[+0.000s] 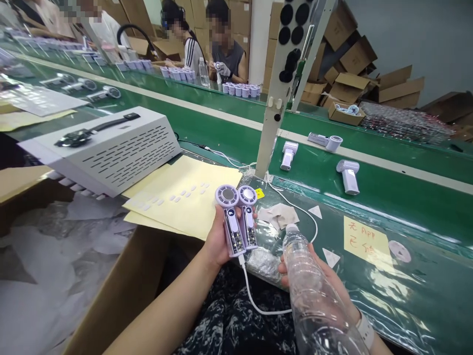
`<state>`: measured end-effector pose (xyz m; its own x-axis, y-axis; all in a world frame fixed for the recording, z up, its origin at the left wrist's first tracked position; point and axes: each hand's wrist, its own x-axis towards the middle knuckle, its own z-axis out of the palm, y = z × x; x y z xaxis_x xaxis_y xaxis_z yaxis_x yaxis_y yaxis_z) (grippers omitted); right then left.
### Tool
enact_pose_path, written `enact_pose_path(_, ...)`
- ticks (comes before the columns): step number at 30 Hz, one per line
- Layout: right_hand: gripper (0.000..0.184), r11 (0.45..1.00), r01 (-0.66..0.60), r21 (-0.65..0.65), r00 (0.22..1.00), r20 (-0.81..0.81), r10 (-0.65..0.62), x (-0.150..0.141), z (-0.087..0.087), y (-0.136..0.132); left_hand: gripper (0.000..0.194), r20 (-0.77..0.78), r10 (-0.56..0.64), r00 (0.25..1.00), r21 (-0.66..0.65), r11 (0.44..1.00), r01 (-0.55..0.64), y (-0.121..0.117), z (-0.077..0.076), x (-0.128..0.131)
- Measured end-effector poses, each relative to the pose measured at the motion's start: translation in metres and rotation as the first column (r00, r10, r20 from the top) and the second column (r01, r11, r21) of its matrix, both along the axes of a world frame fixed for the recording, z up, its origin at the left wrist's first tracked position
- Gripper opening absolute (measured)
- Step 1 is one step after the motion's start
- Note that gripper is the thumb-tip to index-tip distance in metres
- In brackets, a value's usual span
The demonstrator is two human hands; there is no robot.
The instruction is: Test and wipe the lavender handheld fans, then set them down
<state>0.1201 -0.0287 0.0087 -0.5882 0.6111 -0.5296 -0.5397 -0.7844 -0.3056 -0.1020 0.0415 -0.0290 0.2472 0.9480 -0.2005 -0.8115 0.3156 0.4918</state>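
Observation:
My left hand (218,239) is closed around two small lilac handheld fans side by side. The left handheld fan (232,229) has a white charging cable (248,291) plugged into its base. The right handheld fan (249,224) leans against it, and both show a round head and a clear-fronted handle. In my right hand (328,276) is a clear plastic bottle (306,276) with a white cap, tilted with its neck toward the bench. The fingers wrap behind the bottle and are partly hidden by it.
Yellow sheets (192,187) with small pale stickers lie beside a grey metal box (121,153). Several lilac fans, such as one fan (348,176), rest on the green belt (391,182). A post (275,93) stands ahead. A handwritten note (365,239) lies right. Co-workers sit across.

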Motion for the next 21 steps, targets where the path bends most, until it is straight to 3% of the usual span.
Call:
enact_pose_path(3,0.048,0.993,-0.068,0.092,0.979,0.198,0.049,0.000,0.010,0.023,0.056,0.036,-0.009,0.999,0.003,1.000,0.009,-0.001,-0.004,0.000)
enact_pose_path(5,0.047,0.942,-0.106,0.319,0.915,0.402,-0.033,-0.008,0.029,0.055,0.057,0.066,-0.013,0.998,-0.001,1.000,0.013,0.000,-0.007,0.000)
enact_pose_path(6,0.046,0.871,-0.138,0.471,0.861,0.492,-0.130,-0.016,0.042,0.075,0.059,0.080,-0.016,0.997,-0.007,1.000,0.017,0.000,-0.008,0.000)
enact_pose_path(8,0.045,0.638,-0.263,0.724,0.726,0.584,-0.364,-0.043,0.070,0.121,0.062,0.100,-0.033,0.994,-0.028,0.999,0.036,0.001,-0.009,0.001)
enact_pose_path(10,0.047,0.337,-0.435,0.835,0.583,0.547,-0.601,-0.079,0.098,0.166,0.065,0.116,-0.031,0.993,-0.046,0.998,0.037,0.001,-0.008,-0.001)
enact_pose_path(11,0.048,0.251,-0.497,0.830,0.520,0.517,-0.680,-0.100,0.108,0.185,0.066,0.123,-0.017,0.992,-0.051,0.998,0.023,0.001,-0.008,-0.002)
enact_pose_path(12,0.050,0.214,-0.519,0.827,0.474,0.487,-0.734,-0.122,0.116,0.203,0.065,0.127,0.004,0.992,-0.053,0.999,0.003,0.000,-0.008,-0.003)
enact_pose_path(14,0.055,0.175,-0.580,0.795,0.453,0.494,-0.743,-0.164,0.120,0.228,0.065,0.121,0.036,0.992,-0.053,0.998,-0.030,-0.002,-0.010,-0.006)
enact_pose_path(18,0.063,0.144,-0.705,0.694,0.477,0.615,-0.629,-0.230,0.098,0.248,0.067,0.069,-0.019,0.997,-0.047,0.999,0.022,-0.006,-0.014,-0.010)
enact_pose_path(21,0.073,0.108,-0.766,0.634,0.485,0.679,-0.551,-0.242,0.083,0.246,0.058,0.053,-0.015,0.998,-0.034,0.999,0.017,-0.007,-0.015,-0.011)
